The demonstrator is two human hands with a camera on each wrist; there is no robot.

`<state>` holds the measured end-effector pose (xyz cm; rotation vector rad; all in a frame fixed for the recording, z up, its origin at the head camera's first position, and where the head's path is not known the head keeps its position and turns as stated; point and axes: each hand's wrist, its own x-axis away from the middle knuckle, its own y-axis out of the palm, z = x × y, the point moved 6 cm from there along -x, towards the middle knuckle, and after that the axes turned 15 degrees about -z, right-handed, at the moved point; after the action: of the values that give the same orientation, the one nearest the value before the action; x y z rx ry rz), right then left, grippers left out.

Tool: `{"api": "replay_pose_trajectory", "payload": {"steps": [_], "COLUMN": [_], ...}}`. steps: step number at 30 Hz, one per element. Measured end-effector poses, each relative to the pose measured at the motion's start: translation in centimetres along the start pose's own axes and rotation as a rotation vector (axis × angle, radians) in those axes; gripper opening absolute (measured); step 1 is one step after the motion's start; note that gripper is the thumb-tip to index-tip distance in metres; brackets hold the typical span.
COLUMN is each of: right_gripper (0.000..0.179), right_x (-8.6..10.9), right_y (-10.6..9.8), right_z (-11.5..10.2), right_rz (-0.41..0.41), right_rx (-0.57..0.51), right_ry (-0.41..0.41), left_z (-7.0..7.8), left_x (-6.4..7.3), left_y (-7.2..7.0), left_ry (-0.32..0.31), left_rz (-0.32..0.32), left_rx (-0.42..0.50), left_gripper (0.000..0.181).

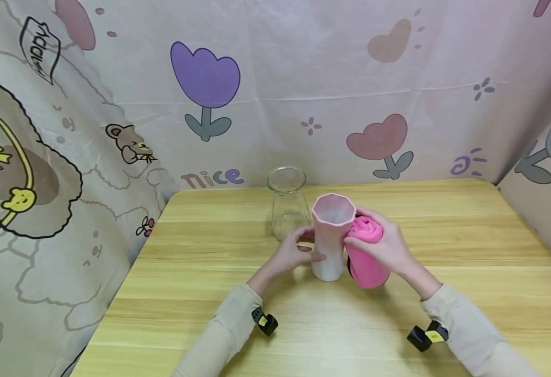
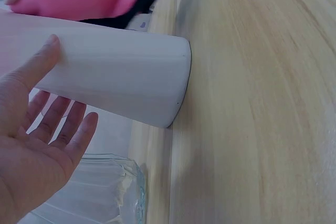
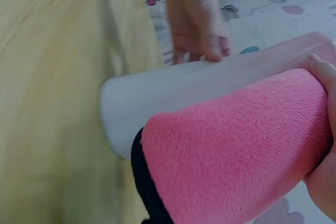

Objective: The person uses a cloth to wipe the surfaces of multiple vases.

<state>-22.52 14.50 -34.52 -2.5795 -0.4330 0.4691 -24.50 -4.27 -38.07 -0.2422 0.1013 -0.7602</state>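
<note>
A faceted vase (image 1: 328, 251), pink-rimmed and fading to white, stands on the table (image 1: 200, 272) near-right of a glass jar (image 1: 287, 207); the left hand (image 1: 288, 254) touches it, fingers spread. The right hand (image 1: 390, 246) pinches a fuzzy, rolled pink towel (image 1: 368, 268).

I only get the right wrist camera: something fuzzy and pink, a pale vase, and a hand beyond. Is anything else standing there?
Observer: Yes, a clear glass vase, just beyond the left hand.
Visitor: What's the mouth of the pale vase like?
Observer: Open and many-sided, with a pink rim.
Visitor: And the fuzzy thing?
Observer: From the head view, the upper end of that pink cloth, held by the right hand, shows a rolled coil.
</note>
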Motion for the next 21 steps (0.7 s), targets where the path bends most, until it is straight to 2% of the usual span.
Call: {"api": "replay_pose_trajectory", "payload": {"steps": [4, 8, 12, 15, 17, 19, 21], "right_gripper": [0.06, 0.057, 0.053, 0.053, 0.053, 0.054, 0.054], "right_x": [-0.1, -0.1, 0.0, 0.1, 0.2, 0.3, 0.4], "right_y": [-1.0, -1.4, -1.4, -1.4, -1.5, -1.6, -1.7], "right_z": [-1.0, -1.4, -1.3, -0.8, -0.4, -0.1, 0.2], "right_rz": [0.051, 0.069, 0.072, 0.073, 0.073, 0.077, 0.081], "right_rx": [-0.041, -0.039, -0.038, -0.034, -0.025, -0.01, 0.004], "right_ry": [-0.022, -0.022, -0.016, 0.0, 0.01, 0.023, 0.034], "left_z": [0.1, -0.1, -1.1, -1.7, -1.7, -1.3, -0.7], "left_x": [0.0, 0.0, -0.3, -0.4, -0.4, -0.3, -0.1], "left_y": [0.0, 0.0, -0.1, 0.1, 0.4, 0.8, 1.1], "left_ry": [0.012, 0.016, 0.005, -0.023, -0.048, -0.081, -0.107], "left_rz": [0.0, -0.004, 0.008, 0.026, 0.053, 0.105, 0.186], "left_rx": [0.008, 0.016, -0.004, -0.079, -0.164, -0.26, -0.356], "left_gripper": [0.055, 0.055, 0.056, 0.059, 0.063, 0.07, 0.077]}}
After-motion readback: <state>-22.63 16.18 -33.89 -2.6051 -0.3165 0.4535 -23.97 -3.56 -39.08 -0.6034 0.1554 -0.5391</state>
